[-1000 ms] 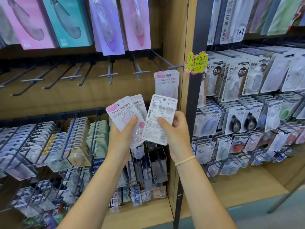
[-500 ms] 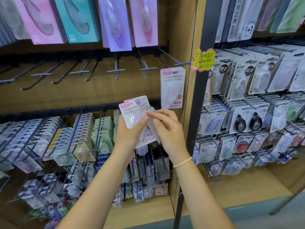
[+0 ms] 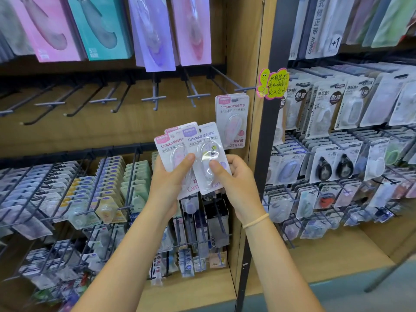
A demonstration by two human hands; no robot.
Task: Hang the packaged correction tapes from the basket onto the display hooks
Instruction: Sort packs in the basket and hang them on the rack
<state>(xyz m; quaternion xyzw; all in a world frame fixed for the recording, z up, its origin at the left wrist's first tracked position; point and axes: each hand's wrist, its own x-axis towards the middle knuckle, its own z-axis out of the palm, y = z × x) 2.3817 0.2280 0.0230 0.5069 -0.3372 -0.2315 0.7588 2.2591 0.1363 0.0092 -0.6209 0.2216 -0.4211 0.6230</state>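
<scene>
- Left hand [image 3: 171,176] grips a fan of correction tape packs [image 3: 171,149]; right hand [image 3: 234,176] pinches the front pack [image 3: 207,158].
- Above the right hand, 1 pack [image 3: 231,120] hangs on a hook [image 3: 227,79].
- Wooden shelving [image 3: 238,41] behind; bare hooks [image 3: 155,97] up left.

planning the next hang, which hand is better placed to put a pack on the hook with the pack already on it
Right, probably. The right hand pinches the front purple-label pack by itself and sits just below the hung pack on the rightmost hook. The left hand grips the remaining packs, farther left.
</scene>
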